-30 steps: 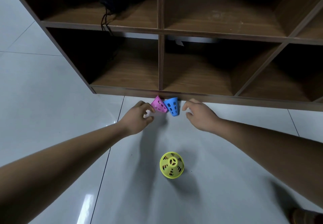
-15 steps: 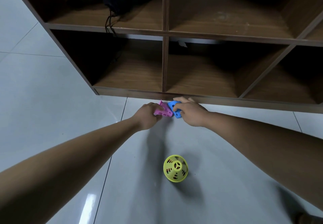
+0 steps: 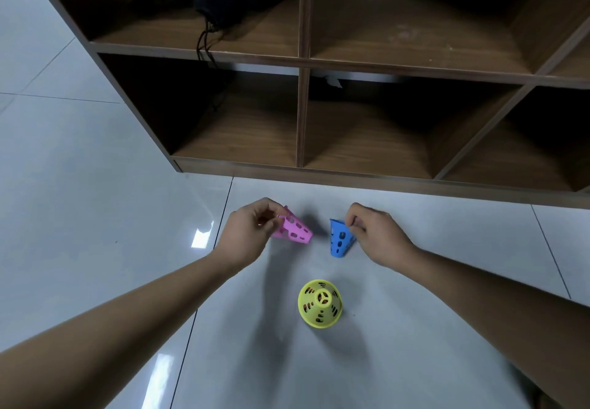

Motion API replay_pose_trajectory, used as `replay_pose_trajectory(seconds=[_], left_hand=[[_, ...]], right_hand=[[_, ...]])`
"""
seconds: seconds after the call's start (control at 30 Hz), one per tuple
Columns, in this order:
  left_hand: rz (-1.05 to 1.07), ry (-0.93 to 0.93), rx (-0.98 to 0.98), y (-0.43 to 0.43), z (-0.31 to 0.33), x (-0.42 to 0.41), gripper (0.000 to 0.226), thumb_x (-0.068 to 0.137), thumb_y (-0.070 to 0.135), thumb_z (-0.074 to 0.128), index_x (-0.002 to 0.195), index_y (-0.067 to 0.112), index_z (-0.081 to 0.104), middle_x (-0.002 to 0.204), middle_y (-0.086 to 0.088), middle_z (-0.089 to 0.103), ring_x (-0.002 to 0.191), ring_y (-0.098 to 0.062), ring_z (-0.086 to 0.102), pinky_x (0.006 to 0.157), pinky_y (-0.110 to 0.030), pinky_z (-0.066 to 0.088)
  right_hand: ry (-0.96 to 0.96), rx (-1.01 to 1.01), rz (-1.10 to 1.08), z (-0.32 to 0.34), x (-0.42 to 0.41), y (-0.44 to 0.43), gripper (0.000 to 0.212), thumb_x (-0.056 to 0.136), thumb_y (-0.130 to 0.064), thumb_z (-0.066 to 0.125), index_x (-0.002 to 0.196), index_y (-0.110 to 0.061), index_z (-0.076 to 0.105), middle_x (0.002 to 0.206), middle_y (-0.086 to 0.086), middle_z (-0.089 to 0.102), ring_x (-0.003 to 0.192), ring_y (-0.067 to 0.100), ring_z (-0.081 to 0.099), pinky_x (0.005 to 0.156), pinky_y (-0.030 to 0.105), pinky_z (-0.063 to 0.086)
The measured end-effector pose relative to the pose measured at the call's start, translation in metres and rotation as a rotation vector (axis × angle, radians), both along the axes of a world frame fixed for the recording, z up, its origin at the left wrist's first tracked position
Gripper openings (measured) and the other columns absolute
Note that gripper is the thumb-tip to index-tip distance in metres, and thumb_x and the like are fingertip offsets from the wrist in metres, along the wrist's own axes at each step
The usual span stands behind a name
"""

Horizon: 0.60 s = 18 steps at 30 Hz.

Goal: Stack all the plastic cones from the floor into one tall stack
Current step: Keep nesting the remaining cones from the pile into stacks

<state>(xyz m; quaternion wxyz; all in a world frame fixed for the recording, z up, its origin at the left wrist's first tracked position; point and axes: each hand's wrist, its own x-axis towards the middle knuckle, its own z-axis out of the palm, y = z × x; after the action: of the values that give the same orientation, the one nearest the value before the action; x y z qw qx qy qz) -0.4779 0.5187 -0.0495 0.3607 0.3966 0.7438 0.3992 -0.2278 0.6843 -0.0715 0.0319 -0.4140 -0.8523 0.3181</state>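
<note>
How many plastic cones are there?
3: pink cone in the left hand, blue cone in the right hand, yellow cone on the floor; orange inside it hints at another.

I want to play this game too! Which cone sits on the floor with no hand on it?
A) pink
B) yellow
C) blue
B: the yellow holey plastic cone stands alone on the grey tiled floor; the left hand pinches the pink plastic cone, the right hand the blue plastic cone.
</note>
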Motion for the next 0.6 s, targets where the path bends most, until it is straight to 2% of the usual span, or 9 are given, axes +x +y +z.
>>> replay_pose_trajectory(seconds=[0.07, 0.17, 0.27, 0.4, 0.5, 0.6], left_hand=[[0.046, -0.135, 0.025, -0.015, 0.011, 0.006, 0.027, 0.102, 0.006, 0.068, 0.108, 0.031, 0.075, 0.093, -0.001, 0.08, 0.083, -0.021, 0.072, 0.075, -0.034, 0.051], [0.118, -0.334, 0.06, -0.036, 0.034, 0.018, 0.026, 0.101, 0.008, 0.072, 0.117, 0.029, 0.073, 0.093, -0.014, 0.078, 0.083, -0.021, 0.065, 0.078, -0.039, 0.046], [0.191, -0.571, 0.093, -0.052, 0.061, 0.032, 0.028, 0.096, 0.011, 0.076, 0.122, 0.02, 0.074, 0.09, -0.017, 0.073, 0.083, -0.019, 0.065, 0.083, -0.034, 0.05], [0.158, -0.875, 0.113, -0.07, 0.084, 0.058, 0.03, 0.09, 0.007, 0.074, 0.119, 0.007, 0.076, 0.097, -0.014, 0.074, 0.081, -0.018, 0.067, 0.077, -0.024, 0.058], [0.105, -0.953, 0.065, -0.081, 0.084, 0.077, 0.027, 0.091, 0.006, 0.072, 0.117, 0.003, 0.076, 0.101, -0.016, 0.075, 0.087, -0.02, 0.073, 0.08, -0.025, 0.061], [0.083, -0.921, 0.011, -0.086, 0.073, 0.087, 0.03, 0.09, 0.009, 0.075, 0.119, 0.003, 0.075, 0.103, -0.017, 0.076, 0.093, -0.023, 0.072, 0.088, -0.029, 0.061]], right_hand=[[0.097, -0.11, -0.12, 0.001, 0.019, -0.017, 0.022, 0.099, -0.008, 0.062, 0.095, -0.029, 0.059, 0.09, -0.009, 0.068, 0.082, 0.01, 0.067, 0.075, 0.035, 0.056], [0.29, -0.332, -0.351, 0.007, 0.042, -0.044, 0.018, 0.1, -0.004, 0.064, 0.099, -0.022, 0.066, 0.089, 0.001, 0.073, 0.073, 0.018, 0.073, 0.077, 0.039, 0.061], [0.477, -0.515, -0.496, 0.024, 0.061, -0.067, 0.012, 0.101, 0.0, 0.063, 0.105, -0.009, 0.07, 0.084, 0.015, 0.074, 0.073, 0.024, 0.07, 0.072, 0.039, 0.058], [0.617, -0.713, -0.613, 0.05, 0.078, -0.093, 0.011, 0.101, -0.001, 0.065, 0.109, -0.002, 0.072, 0.082, 0.018, 0.07, 0.077, 0.026, 0.066, 0.075, 0.039, 0.055], [0.687, -0.856, -0.673, 0.064, 0.087, -0.106, 0.013, 0.101, -0.002, 0.063, 0.111, 0.001, 0.07, 0.088, 0.017, 0.068, 0.075, 0.024, 0.064, 0.077, 0.037, 0.055], [0.767, -0.986, -0.67, 0.078, 0.09, -0.113, 0.018, 0.1, -0.004, 0.062, 0.115, 0.002, 0.071, 0.096, 0.016, 0.069, 0.075, 0.02, 0.062, 0.075, 0.032, 0.057]])
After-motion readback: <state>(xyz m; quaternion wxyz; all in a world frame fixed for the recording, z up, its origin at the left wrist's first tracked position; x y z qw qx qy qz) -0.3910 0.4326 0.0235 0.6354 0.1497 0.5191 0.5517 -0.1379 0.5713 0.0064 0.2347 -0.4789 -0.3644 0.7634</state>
